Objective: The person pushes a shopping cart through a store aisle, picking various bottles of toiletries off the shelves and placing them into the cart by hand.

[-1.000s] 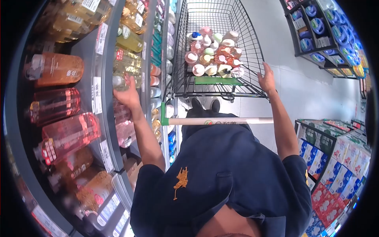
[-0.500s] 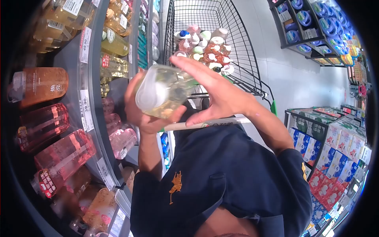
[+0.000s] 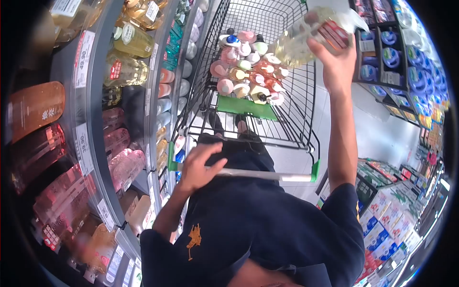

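High over the right side of the shopping cart (image 3: 311, 112), my right hand (image 3: 337, 67) grips a clear bottle of pale yellow liquid (image 3: 299, 40). The bottle is tilted and slightly blurred, with a red label and a white top on its right end. My left hand (image 3: 203, 165) holds nothing; its fingers are spread above the cart's handle (image 3: 258, 175), near its left end. Whether it touches the handle I cannot tell. Several pump bottles (image 3: 248, 67) in pink, orange, white and green stand together inside the cart.
Along my left runs a shelf (image 3: 106, 158) of bottles with price tags at its edge. A dark rack of purple-lidded tubs (image 3: 391, 57) stands at the upper right. Stacked boxed packs (image 3: 382, 225) are at the lower right. A green panel (image 3: 246, 106) crosses the cart's near end.
The bottle was between both hands in front of my chest. My right hand has carried it up and right over the cart, while my left hand has let go and dropped toward the handle.
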The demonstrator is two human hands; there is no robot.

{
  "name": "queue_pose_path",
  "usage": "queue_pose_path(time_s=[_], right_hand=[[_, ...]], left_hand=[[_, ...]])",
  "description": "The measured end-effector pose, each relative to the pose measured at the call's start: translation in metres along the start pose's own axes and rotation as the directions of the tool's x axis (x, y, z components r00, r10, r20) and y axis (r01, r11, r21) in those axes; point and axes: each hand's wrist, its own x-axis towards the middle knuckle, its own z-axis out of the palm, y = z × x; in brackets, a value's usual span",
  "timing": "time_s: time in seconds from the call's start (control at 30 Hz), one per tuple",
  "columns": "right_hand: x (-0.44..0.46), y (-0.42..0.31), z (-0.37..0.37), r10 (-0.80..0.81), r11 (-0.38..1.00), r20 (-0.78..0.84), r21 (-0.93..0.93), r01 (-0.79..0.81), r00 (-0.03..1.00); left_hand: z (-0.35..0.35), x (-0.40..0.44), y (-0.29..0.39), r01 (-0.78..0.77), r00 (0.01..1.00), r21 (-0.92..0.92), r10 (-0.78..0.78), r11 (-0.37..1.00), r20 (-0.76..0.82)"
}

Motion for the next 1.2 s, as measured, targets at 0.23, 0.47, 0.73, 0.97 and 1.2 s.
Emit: queue_pose_path(time_s=[0.23, 0.47, 0.73, 0.97, 1.2], right_hand=[[0.083, 0.244, 0.05, -0.055, 0.72, 0.105, -0.685, 0.112, 0.993], [0.085, 0.404, 0.079, 0.358, 0.745, 0.045, -0.616, -0.256, 0.933], [0.086, 0.422, 0.094, 0.61, 0.59, 0.06, -0.7, -0.402, 0.79], [0.044, 0.372, 0.068, 0.718, 0.687, 0.095, -0.26, -0.679, 0.69], [-0.048, 0.188, -0.077, 0.169, 0.758, 0.124, -0.65, -0.048, 0.978]], left_hand=[[0.027, -0.011, -0.007, 0.183, 0.981, 0.369, -0.192, 0.911, -0.014], [0.031, 0.001, -0.002, 0.297, 0.952, 0.426, -0.3, 0.855, -0.061], [0.037, 0.014, -0.001, 0.33, 0.943, 0.407, -0.32, 0.852, -0.094], [0.025, 0.027, -0.003, 0.262, 0.945, 0.483, -0.324, 0.836, 0.049], [0.024, 0.07, -0.003, 0.322, 0.907, 0.559, -0.418, 0.764, 0.049]])
